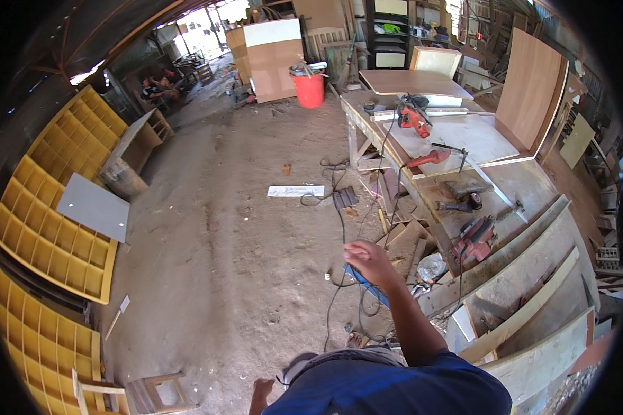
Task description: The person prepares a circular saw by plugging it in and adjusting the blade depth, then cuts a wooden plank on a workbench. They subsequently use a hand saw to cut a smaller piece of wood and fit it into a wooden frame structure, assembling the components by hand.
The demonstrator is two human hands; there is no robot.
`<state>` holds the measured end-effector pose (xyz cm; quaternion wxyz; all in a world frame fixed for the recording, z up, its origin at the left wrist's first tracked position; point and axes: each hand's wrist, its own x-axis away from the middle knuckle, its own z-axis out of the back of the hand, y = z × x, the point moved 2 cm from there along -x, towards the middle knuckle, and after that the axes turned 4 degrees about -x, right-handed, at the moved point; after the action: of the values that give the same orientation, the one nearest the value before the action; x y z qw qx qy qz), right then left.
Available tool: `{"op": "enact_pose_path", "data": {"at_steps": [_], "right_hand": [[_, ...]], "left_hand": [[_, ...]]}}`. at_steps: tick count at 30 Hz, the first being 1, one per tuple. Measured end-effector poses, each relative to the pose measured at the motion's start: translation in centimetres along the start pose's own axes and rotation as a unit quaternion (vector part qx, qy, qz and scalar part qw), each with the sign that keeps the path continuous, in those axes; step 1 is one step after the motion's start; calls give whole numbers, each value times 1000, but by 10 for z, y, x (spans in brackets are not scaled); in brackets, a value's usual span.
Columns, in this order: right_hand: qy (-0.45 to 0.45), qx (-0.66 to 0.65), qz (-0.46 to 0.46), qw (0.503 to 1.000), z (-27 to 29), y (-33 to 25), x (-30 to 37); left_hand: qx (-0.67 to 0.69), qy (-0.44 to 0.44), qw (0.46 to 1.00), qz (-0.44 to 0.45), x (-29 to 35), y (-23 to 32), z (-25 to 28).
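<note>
My right hand (pixel 368 263) is raised in front of my body, over the floor beside the workbench. Its fingers are curled in loosely, and nothing shows in them. Below it in the picture lie a blue flat object (pixel 367 285) and black cords (pixel 336 304). My left hand (pixel 262 389) hangs low by my side at the bottom edge, small in view. How its fingers are held cannot be made out, and no object shows in it.
At right, the workbench (pixel 422 181) carries red power tools (pixel 414 123), a clamp (pixel 491 181) and boards. Yellow compartmented shelving (pixel 55 225) lines the left. A red bucket (pixel 309 90) stands farther back. Cords and wood scraps (pixel 405 242) lie by the bench.
</note>
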<state>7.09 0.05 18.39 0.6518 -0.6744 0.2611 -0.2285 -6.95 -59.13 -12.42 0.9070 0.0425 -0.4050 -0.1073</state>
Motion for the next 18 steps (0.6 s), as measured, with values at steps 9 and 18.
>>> {"op": "enact_pose_path", "data": {"at_steps": [9,18], "right_hand": [[-34,38,-73,996,19,5,-127],[149,178,-143,962,92,8,-274]], "left_hand": [[-3,-122,992,-26,-98,124,46],[-188,-33,942,-275,-383,344,243]]}}
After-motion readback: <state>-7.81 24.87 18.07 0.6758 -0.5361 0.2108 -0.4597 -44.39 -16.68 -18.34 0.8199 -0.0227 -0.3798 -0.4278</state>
